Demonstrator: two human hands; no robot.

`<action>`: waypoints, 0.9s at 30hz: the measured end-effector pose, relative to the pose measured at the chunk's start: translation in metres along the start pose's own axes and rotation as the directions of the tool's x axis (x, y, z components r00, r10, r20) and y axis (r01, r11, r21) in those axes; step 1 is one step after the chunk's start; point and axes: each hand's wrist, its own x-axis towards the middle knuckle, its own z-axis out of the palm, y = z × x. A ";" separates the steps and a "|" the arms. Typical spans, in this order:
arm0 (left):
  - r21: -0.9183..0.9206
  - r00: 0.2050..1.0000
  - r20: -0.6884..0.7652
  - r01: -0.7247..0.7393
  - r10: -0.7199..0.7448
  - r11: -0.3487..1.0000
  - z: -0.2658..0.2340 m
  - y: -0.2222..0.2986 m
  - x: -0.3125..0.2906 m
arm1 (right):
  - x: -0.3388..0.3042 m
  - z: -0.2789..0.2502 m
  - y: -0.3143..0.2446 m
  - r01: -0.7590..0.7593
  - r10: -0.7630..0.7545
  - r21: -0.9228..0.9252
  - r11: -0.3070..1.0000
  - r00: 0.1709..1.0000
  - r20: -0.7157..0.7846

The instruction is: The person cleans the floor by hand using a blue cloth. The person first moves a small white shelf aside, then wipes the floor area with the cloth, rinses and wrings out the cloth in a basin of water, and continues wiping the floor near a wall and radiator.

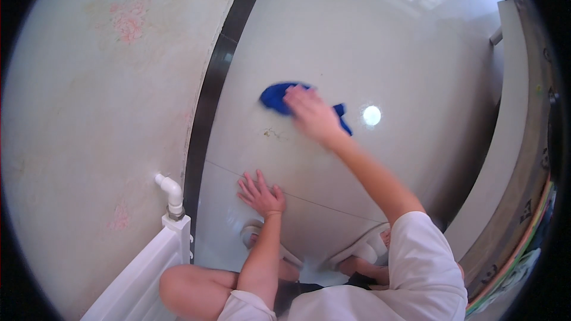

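My right hand (308, 113) reaches out over the floor and presses down on a crumpled dark blue cloth (275, 96). The hand is slightly blurred. Part of the cloth sticks out to the left of the fingers, and a loose end trails on the right side of the wrist. Nearer to me, my left hand (262, 196) rests flat on the glossy pale tile floor (333, 172), fingers spread and holding nothing. Between the two hands lies a small yellowish-brown mark (272, 134) on the tile.
A wall with faded pink flower patches (129, 19) and a dark baseboard (208, 101) runs along the left. Near left stands a white radiator (157, 258) with a white pipe elbow (171, 190). A long pale furniture side (496, 131) bounds the right. My slippers (363, 249) are close by.
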 end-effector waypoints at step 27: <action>0.007 0.999 0.012 -0.033 0.033 0.999 -0.001 0.001 0.001 | 0.115 0.065 -0.014 -0.009 0.009 -0.135 0.991 1.000 -0.005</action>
